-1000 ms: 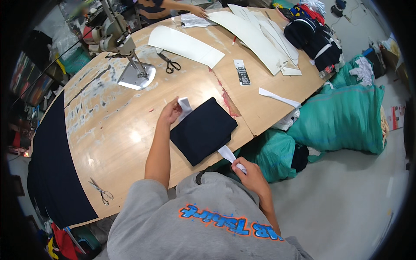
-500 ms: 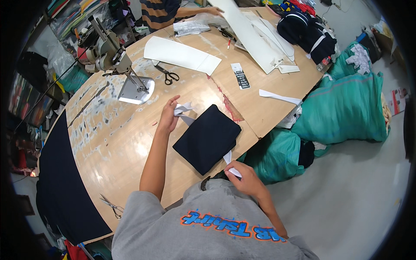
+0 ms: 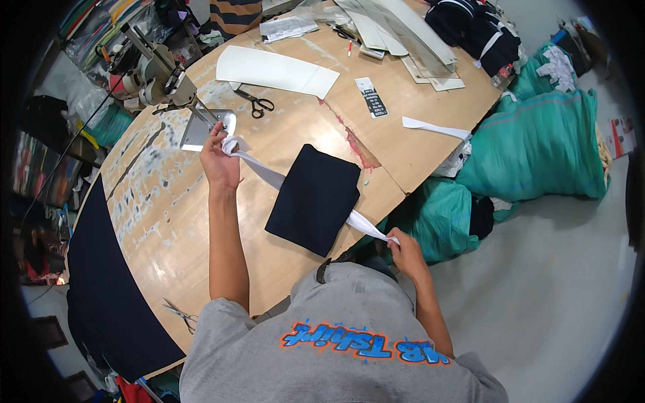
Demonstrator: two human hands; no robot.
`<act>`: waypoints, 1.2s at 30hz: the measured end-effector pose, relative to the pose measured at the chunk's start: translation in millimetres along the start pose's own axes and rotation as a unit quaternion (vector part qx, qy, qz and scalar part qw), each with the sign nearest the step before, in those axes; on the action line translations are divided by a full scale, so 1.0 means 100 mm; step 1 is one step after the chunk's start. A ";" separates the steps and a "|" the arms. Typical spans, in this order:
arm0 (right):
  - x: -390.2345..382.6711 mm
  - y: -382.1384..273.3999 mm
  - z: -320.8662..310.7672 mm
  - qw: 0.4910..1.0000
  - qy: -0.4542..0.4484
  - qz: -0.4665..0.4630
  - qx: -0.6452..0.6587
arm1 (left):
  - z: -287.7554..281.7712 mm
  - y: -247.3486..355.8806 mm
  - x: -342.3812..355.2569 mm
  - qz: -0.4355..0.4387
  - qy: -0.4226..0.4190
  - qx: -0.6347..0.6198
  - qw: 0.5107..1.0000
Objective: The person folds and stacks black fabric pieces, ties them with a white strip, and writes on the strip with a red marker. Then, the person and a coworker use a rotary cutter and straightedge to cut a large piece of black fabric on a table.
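Observation:
A folded navy fabric bundle (image 3: 312, 198) lies on the wooden table (image 3: 255, 269), over a white cloth strip (image 3: 259, 168) that extends from both sides of it. My left hand (image 3: 222, 158) is closed on the strip's upper-left end, near the metal base of the upright cutting machine (image 3: 191, 134). My right hand (image 3: 404, 248) grips the lower-right end, just off the table's near edge. The strip is drawn out between each hand and the bundle.
Black scissors (image 3: 259, 104), white pattern boards (image 3: 275, 70), a label card (image 3: 371, 97) and another white strip (image 3: 435, 129) lie farther back. Steel scissors (image 3: 178, 316) and navy fabric (image 3: 107, 289) are at left. Green sacks (image 3: 527, 144) sit at right. A co-worker's striped torso (image 3: 235, 13) shows at the top.
My left hand has moved up-left and my right hand rightward, each pulling strip out from the bundle. The co-worker's arm and the long board in that hand have left their earlier position.

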State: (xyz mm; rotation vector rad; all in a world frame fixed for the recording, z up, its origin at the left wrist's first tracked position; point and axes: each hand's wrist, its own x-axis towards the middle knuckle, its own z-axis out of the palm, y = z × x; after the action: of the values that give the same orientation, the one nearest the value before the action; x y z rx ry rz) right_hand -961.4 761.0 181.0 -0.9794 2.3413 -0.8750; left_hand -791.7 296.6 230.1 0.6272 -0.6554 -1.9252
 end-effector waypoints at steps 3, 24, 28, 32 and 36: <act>0.01 -0.08 0.00 0.998 0.035 -0.023 0.044 | -0.02 -0.04 -0.13 0.030 -0.032 0.156 0.987; 1.55 -0.82 1.38 0.930 0.144 -0.219 -0.256 | 0.85 -2.01 -1.92 0.264 -0.392 0.689 0.549; 1.38 -0.80 1.34 0.958 0.035 -0.175 -0.226 | 0.66 -1.86 -1.88 0.262 -0.326 0.665 0.619; 1.44 -0.53 1.21 0.965 -0.020 -0.222 -0.135 | 0.37 -1.60 -1.88 0.225 -0.234 0.615 0.719; 1.63 -0.51 1.01 0.963 -0.241 -0.046 0.113 | -0.19 -1.56 -1.90 0.061 -0.055 0.542 0.836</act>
State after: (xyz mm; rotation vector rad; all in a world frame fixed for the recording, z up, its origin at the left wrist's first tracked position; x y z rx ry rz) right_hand -981.6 573.5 120.3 -1.0696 1.7599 -0.8074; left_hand -802.0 525.9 138.7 1.1104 -1.8499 -1.3266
